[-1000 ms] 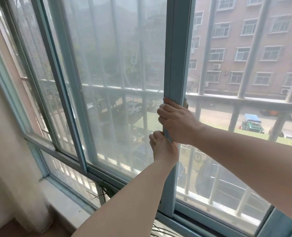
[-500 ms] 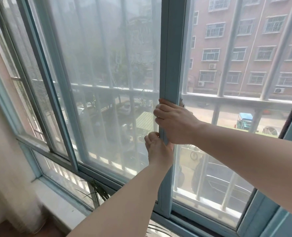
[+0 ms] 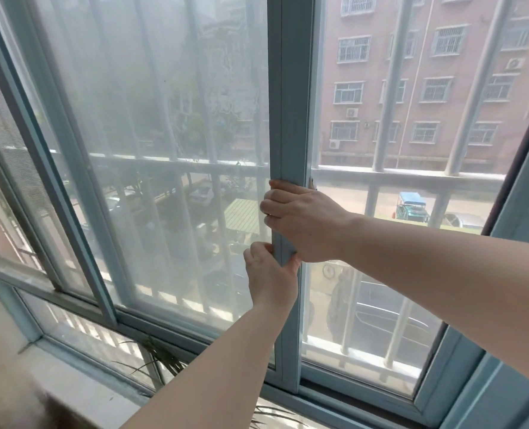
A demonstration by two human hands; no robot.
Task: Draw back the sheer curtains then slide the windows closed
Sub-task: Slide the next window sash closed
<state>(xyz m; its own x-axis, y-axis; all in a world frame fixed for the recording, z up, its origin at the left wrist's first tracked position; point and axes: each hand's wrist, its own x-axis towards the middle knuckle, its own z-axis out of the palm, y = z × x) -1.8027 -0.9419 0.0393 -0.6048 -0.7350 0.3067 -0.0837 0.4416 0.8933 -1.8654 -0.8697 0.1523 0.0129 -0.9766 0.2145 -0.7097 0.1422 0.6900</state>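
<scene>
Two hands grip one blue window stile (image 3: pixel 291 88): right hand (image 3: pixel 303 221) above, left hand (image 3: pixel 271 274) just below. All fingers curl round it. One street-side opening shows beside it.

Pink apartment block (image 3: pixel 427 88) outside, grey security bars (image 3: pixel 390 88), pale sill (image 3: pixel 80 379), daylight

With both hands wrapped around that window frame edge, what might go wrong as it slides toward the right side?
1. The right hand and left hand grip the sash edge; fingers curled around it could get pinched against the side frame on closing.
2. Plant leaves near the bottom track might snag.
</scene>
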